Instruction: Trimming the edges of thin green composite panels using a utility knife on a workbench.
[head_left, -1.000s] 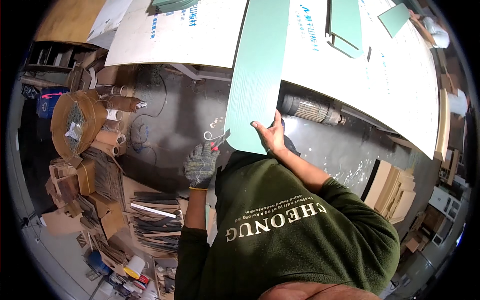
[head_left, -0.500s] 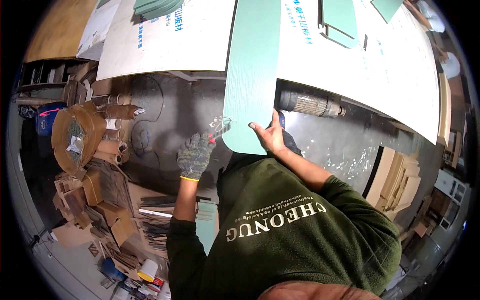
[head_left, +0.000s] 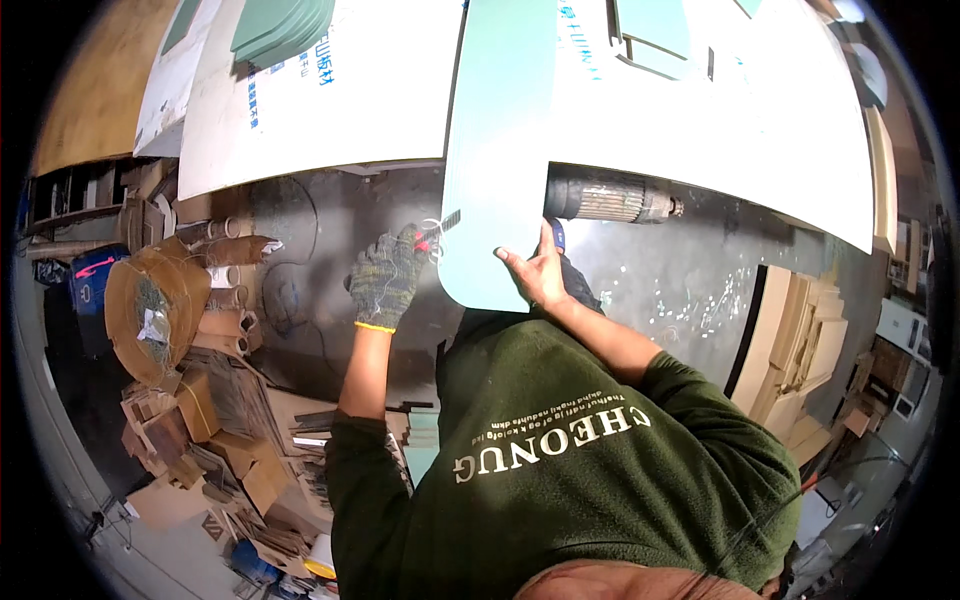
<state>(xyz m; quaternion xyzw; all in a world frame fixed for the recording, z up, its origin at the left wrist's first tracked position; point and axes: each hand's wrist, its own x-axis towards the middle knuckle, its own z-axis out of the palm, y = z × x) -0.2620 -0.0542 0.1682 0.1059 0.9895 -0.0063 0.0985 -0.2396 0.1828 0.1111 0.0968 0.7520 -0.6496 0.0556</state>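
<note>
My right hand (head_left: 542,274) clamps the green board (head_left: 492,170) at right edge; gloved left hand (head_left: 387,278) grips a red-handled tool (head_left: 451,219) at left edge. Tool slip could gouge it. Board overhangs white table (head_left: 720,135); loose hold may let it shift.

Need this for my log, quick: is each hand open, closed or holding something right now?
Left hand: closed around a red-handled tool.
Right hand: holding the green board by its edge, thumb on top.

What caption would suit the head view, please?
Gloved left hand holds a red-handled tool at the green panel; bare right hand grips the panel.
</note>
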